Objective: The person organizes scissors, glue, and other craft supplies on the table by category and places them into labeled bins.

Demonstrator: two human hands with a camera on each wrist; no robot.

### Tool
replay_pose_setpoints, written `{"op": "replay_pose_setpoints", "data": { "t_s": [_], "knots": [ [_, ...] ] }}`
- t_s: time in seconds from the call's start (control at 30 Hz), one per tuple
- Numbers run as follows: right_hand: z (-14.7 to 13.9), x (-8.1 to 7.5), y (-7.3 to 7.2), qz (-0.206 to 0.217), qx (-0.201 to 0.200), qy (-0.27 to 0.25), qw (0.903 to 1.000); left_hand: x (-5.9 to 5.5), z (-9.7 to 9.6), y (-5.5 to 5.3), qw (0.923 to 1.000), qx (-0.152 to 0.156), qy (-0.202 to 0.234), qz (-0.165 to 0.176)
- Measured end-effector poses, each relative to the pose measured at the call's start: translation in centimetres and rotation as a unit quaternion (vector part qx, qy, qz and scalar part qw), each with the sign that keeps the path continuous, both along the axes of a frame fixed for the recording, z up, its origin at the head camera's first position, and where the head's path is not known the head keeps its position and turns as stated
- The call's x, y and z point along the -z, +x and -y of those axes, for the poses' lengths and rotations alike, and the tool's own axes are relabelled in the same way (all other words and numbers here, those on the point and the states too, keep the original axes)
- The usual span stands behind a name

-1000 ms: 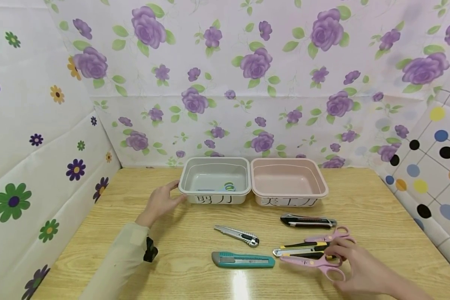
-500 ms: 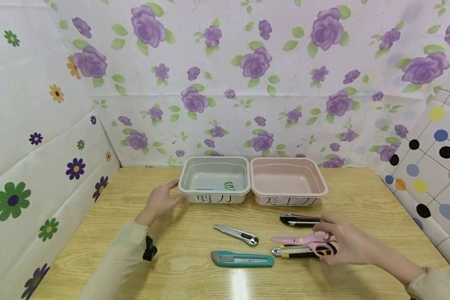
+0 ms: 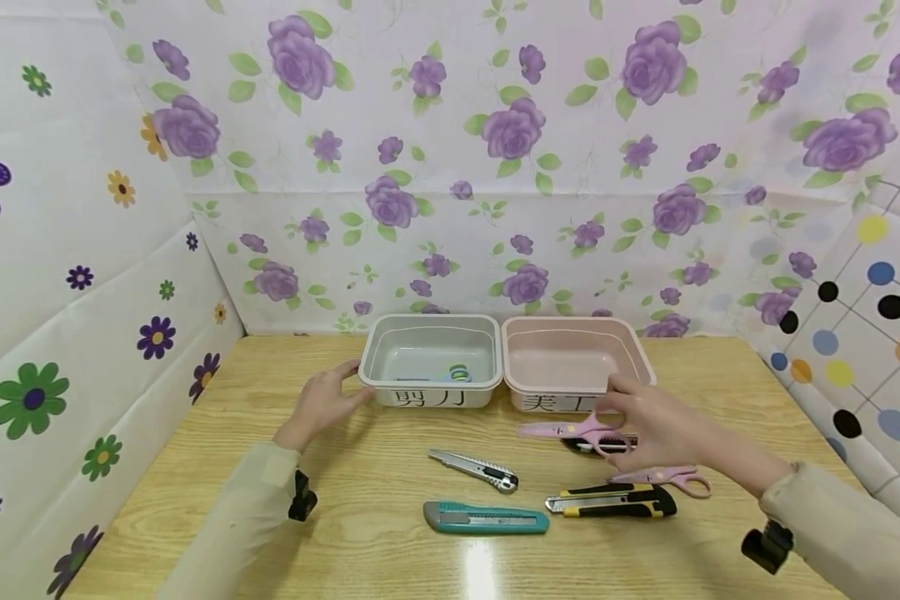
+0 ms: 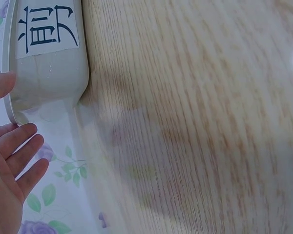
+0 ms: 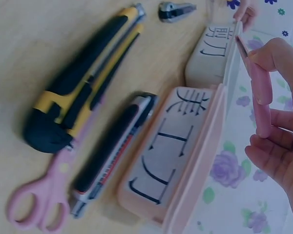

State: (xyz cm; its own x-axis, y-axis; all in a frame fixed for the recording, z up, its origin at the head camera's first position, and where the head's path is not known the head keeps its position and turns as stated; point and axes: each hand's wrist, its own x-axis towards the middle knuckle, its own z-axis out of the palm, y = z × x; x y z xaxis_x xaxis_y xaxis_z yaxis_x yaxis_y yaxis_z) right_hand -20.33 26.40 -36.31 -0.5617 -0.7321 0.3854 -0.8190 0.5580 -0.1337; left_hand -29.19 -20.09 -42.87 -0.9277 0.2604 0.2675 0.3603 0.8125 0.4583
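My left hand [image 3: 322, 410] holds the left end of the grey plastic bin [image 3: 435, 387], thumb at the front corner of the rim and fingers at the side. In the left wrist view the fingertips [image 4: 27, 129] lie loosely by that rim. My right hand [image 3: 663, 429] pinches pink scissors [image 3: 562, 429] by the handles, blades pointing left, raised before the pink bin [image 3: 528, 392]. Under them a black utility knife [image 5: 117, 141] is partly covered. Another pair of pink scissors [image 3: 656, 476] lies behind a yellow-and-black utility knife [image 3: 607, 502].
Blue-and-green scissors [image 3: 456, 374] lie in the grey bin. On the wooden table [image 3: 375, 550] are a silver utility knife [image 3: 476, 471] and a teal one [image 3: 486, 519]. Both bins carry printed Chinese labels. A flowered cloth [image 3: 450, 250] hangs behind them.
My right hand has lifted the pink scissors off the yellow-and-black knife and carried them left and away from me, toward the bins. The left hand has stayed at the grey bin.
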Motion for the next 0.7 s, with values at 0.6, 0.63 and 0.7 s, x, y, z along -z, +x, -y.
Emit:
{"op": "replay_pose_setpoints", "data": {
  "t_s": [0.6,0.63,0.7],
  "knots": [
    [2.5,-1.7,-4.5,-0.069,-0.006,0.001,0.9976,0.0,-0.1,0.0,0.9999,0.002,-0.008,-0.012],
    [2.6,-1.8,-4.6,-0.07,-0.003,0.0,0.9975,0.0,-0.2,0.0,0.9999,0.002,-0.006,-0.012],
    [2.8,-2.0,-4.9,-0.073,0.002,-0.002,0.9973,0.0,-0.2,0.1,0.9999,0.001,-0.006,-0.009]
  ]
}}
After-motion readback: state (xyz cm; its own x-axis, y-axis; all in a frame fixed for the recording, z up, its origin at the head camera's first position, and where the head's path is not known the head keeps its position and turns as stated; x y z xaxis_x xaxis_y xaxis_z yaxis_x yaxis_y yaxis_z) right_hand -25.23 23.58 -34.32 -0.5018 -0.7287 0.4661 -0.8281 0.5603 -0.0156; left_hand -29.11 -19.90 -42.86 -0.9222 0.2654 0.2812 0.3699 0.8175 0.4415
